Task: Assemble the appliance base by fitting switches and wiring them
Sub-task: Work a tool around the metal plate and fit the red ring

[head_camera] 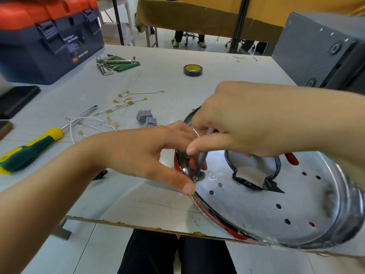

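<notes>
The round metal appliance base [276, 210] lies at the table's front right, with several holes and a central opening edged in black tape. My left hand [142, 155] grips its left rim, thumb on the edge. My right hand [237, 127] pinches a thin grey screwdriver shaft [200, 161] whose tip stands on a small screw [195, 177] inside the base near the rim. Two grey switches [147, 118] sit on the table just beyond my left hand. Several white wires with gold terminals [122, 101] lie farther left.
A green and yellow screwdriver [35, 147] lies at the left. A roll of black tape [193, 70] and a set of hex keys [110, 63] sit farther back. A blue toolbox with an orange lid [47, 40] stands at back left. A grey box [320, 52] is at right.
</notes>
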`<state>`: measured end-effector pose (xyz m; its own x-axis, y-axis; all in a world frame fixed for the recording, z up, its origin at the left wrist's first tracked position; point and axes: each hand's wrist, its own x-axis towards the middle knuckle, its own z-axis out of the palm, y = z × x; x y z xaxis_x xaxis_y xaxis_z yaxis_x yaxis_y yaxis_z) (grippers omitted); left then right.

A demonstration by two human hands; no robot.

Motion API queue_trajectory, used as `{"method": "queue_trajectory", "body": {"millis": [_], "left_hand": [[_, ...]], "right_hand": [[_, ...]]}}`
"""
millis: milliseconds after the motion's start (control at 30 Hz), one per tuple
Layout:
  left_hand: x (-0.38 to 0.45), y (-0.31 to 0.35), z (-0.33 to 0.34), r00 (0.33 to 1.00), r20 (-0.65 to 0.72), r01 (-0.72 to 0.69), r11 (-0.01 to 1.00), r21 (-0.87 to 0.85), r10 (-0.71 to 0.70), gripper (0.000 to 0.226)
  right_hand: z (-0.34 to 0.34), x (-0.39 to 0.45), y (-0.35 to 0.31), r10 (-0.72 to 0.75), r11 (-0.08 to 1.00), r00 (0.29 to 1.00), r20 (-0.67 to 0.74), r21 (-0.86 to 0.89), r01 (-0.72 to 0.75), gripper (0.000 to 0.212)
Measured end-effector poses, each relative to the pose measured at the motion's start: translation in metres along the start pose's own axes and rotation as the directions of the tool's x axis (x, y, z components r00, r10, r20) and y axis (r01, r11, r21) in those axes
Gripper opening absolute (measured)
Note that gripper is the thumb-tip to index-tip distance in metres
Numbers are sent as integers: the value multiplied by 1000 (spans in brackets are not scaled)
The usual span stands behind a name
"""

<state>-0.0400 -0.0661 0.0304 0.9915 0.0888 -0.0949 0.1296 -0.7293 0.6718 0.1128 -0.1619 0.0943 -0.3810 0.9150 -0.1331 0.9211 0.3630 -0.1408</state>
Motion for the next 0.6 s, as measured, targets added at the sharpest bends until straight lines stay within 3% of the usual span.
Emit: {"method": "queue_trajectory", "body": {"millis": [67, 233, 333, 467, 600], "left_hand": [[0, 0, 0, 1000, -6, -4, 1000, 1, 4, 38], [0, 1, 1, 1000, -21, -15, 999, -35, 14, 37], [1, 1, 2, 1000, -16, -11, 1000, -7, 11, 36], [1, 1, 1, 1000, -7, -2, 1000, 9, 2, 35], [0, 2, 1, 1000, -12, 29, 999, -25, -29, 34]], "right_hand": [[2, 1, 0, -38, 998, 999, -28, -46, 37, 44], [-3, -4, 2, -20, 994, 997, 80, 109, 12, 7], [-2, -3, -1, 22, 990, 998, 59, 136, -30, 20], [4, -1, -3, 29, 999, 999, -32, -25, -29, 39], [3, -5, -3, -21, 998, 999, 33, 60, 19, 13]]}}
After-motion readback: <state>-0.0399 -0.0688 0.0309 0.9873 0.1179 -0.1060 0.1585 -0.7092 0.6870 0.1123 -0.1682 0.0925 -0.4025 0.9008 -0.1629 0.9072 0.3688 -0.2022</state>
